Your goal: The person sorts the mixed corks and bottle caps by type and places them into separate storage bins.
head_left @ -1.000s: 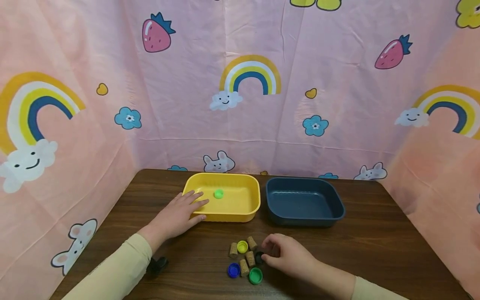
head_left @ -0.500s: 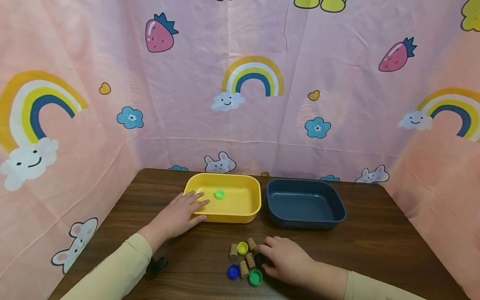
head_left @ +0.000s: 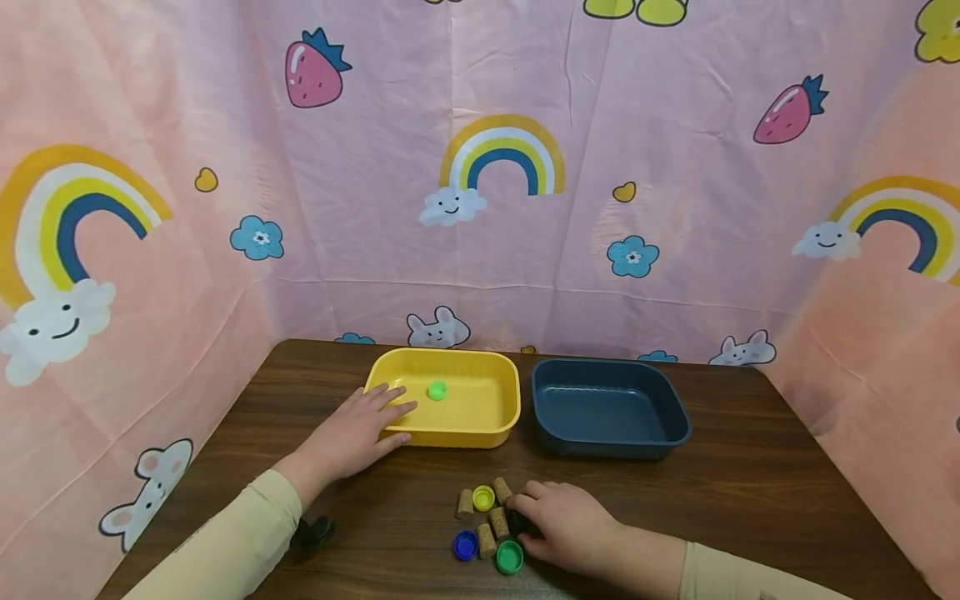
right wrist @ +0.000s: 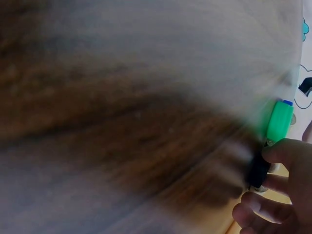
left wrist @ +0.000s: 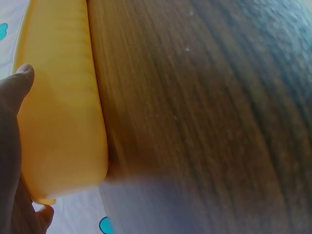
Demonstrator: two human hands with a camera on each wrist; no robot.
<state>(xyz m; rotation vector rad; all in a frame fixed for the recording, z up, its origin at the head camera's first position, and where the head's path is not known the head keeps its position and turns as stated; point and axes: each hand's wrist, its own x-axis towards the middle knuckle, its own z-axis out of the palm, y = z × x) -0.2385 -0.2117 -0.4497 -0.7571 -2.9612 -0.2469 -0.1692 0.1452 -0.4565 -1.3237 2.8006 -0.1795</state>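
Observation:
In the head view my left hand (head_left: 341,437) rests over the left end of a yellow tub (head_left: 480,435), its fingers spread across the rim. One light green bottle cap (head_left: 437,391) lies inside that tub. My right hand (head_left: 576,527) is low over the table, thumb and index finger pinching a black bottle cap (right wrist: 258,169), which the fingers partly cover. Just left of this hand lie several corks (head_left: 487,540), a yellow cap (head_left: 483,498), a blue cap (head_left: 466,546) and a green cap (head_left: 510,557), close together.
A dark blue tub (head_left: 611,446) stands right of the yellow one, with a narrow gap between them. Some small black object (head_left: 320,531) lies beside the left forearm on the wooden table (head_left: 750,500). A patterned pink cloth (head_left: 360,208) hangs behind and at both sides.
My right hand has come down slightly and its fingers have closed around the black cap. The left hand stays on the yellow tub.

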